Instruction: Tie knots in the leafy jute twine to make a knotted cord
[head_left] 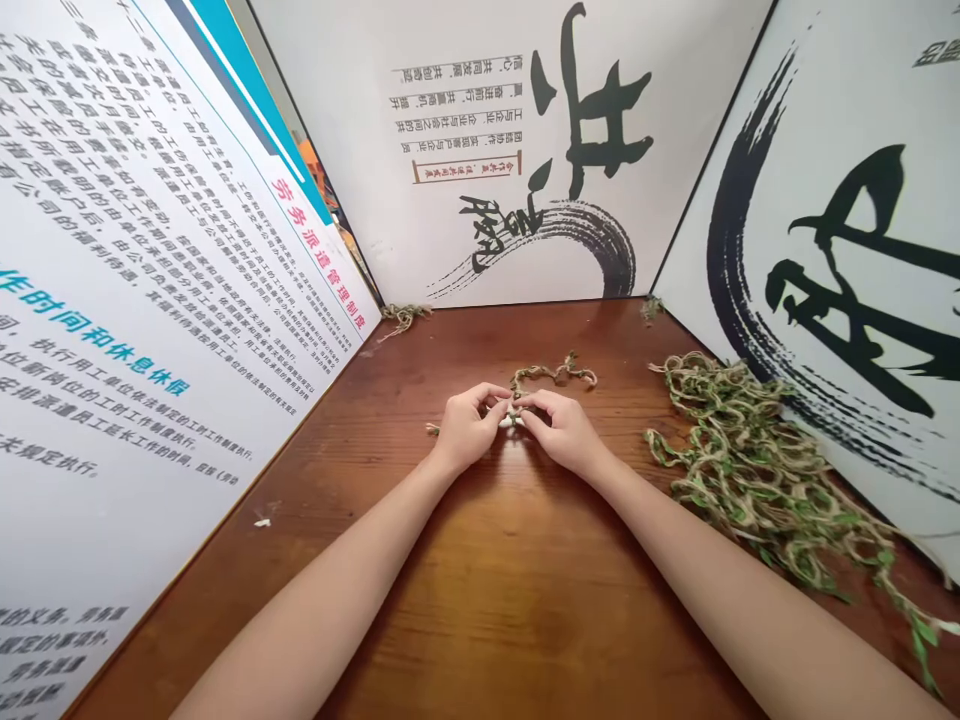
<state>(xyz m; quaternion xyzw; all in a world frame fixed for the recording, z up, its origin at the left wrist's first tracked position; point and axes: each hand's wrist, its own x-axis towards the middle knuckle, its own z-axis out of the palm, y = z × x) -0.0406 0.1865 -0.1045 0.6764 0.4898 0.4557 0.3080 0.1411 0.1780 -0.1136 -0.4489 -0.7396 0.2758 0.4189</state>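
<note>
Apparently the left hand and right hand pinch leafy jute twine, fingertips closed.

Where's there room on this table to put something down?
Bare wood shows on the brown wooden table just below the left hand and right hand, which pinch a twine strand. More lies between the left hand and the printed wall panel. It's crowded on the right, under the heap of leafy twine.

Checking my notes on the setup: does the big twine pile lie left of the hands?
No, the leafy twine pile lies to the right of the right hand on the wooden table.
</note>
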